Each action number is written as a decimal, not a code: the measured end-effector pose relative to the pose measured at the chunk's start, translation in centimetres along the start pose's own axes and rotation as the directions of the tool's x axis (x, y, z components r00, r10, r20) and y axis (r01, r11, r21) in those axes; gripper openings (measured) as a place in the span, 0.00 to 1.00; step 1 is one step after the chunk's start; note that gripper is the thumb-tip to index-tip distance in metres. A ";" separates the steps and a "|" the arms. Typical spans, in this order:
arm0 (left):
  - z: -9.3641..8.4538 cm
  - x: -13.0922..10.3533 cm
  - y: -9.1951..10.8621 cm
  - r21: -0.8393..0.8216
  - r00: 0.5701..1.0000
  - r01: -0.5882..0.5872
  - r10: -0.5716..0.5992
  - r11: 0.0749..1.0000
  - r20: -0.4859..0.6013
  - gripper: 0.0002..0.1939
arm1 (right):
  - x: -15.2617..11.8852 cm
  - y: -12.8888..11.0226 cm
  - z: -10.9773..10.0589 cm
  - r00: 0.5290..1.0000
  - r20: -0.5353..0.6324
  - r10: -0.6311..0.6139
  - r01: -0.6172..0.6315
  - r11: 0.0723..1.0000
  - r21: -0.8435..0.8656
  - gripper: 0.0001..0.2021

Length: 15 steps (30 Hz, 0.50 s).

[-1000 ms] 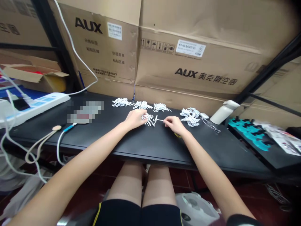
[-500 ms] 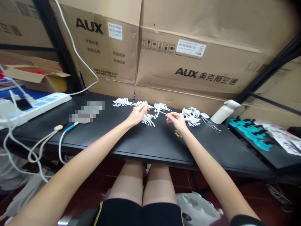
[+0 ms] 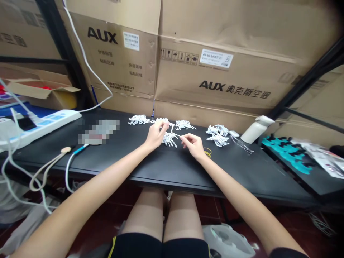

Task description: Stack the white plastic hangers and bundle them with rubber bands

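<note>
My right hand point(image 3: 194, 145) is pinched on the near end of a thin white hooked stick point(image 3: 174, 134), its other end slanting up toward my left hand. Thumb and fingers closed, my left hand point(image 3: 156, 135) is at the middle piles; a small white piece juts from its fingertips, apparently another such stick. Just under those fingertips lies one pile of white hooked sticks point(image 3: 170, 139). Behind the left fingers is a second pile point(image 3: 161, 120), partly covered. Other piles rest to the left point(image 3: 139, 119) and right point(image 3: 185, 124), and a larger heap point(image 3: 217, 134) is farther right.
Yellow rubber bands point(image 3: 207, 153) lie beside my right wrist. A white bottle point(image 3: 257, 129), glasses point(image 3: 243, 145) and teal parts point(image 3: 288, 152) are on the right. At left are a power strip point(image 3: 51, 123) and cables. Large cartons point(image 3: 215, 102) stand behind the black table point(image 3: 166, 168).
My right hand has moved left and slightly nearer to me, bringing its stick from the right-middle pile toward my left hand. The left hand has stayed nearly in place.
</note>
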<state>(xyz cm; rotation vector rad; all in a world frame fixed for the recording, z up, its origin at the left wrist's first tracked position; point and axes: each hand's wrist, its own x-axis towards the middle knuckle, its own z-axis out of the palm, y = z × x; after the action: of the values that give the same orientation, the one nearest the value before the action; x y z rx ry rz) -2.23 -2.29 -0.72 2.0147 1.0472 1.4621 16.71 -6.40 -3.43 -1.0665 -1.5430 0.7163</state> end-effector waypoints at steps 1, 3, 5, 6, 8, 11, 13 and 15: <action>-0.1 0.0 -0.1 0.031 1.000 -0.015 0.015 0.999 -0.014 0.19 | 0.0 0.0 0.0 1.000 0.006 -0.002 0.002 1.000 0.009 0.16; -0.1 0.0 -0.1 0.047 1.000 -0.023 0.024 0.999 -0.018 0.19 | -0.2 0.0 0.1 1.000 0.011 -0.012 0.012 1.000 0.016 0.16; -0.1 -0.1 0.0 0.014 1.000 -0.011 0.011 1.000 -0.002 0.20 | -0.3 -0.1 0.2 0.999 0.000 -0.038 0.038 0.999 0.001 0.15; 0.0 -0.1 0.0 -0.012 1.000 -0.002 0.002 1.000 0.001 0.20 | -0.3 -0.2 0.2 0.998 -0.009 -0.057 0.057 0.998 -0.010 0.15; 0.3 -0.3 0.1 -0.071 1.000 0.023 -0.023 0.997 -0.004 0.19 | -0.4 -0.2 0.3 0.995 -0.021 -0.093 0.093 0.995 -0.020 0.14; 0.6 -0.5 0.2 -0.144 0.998 0.069 -0.070 0.987 -0.001 0.19 | -0.5 -0.3 0.5 0.995 -0.008 -0.097 0.097 0.995 0.007 0.13; 0.7 -0.6 0.3 -0.172 0.996 0.088 -0.087 0.981 0.019 0.19 | -0.5 -0.4 0.6 0.996 0.002 -0.087 0.087 0.996 0.014 0.13; 0.7 -0.7 0.4 -0.199 0.995 0.102 -0.095 0.975 0.044 0.19 | -0.5 -0.5 0.7 0.995 -0.016 -0.096 0.096 0.995 -0.003 0.13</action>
<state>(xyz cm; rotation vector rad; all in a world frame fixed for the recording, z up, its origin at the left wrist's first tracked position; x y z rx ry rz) -1.60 -2.97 -1.08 1.8143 0.9308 1.4167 15.96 -6.99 -3.41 -0.9906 -1.5699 0.6391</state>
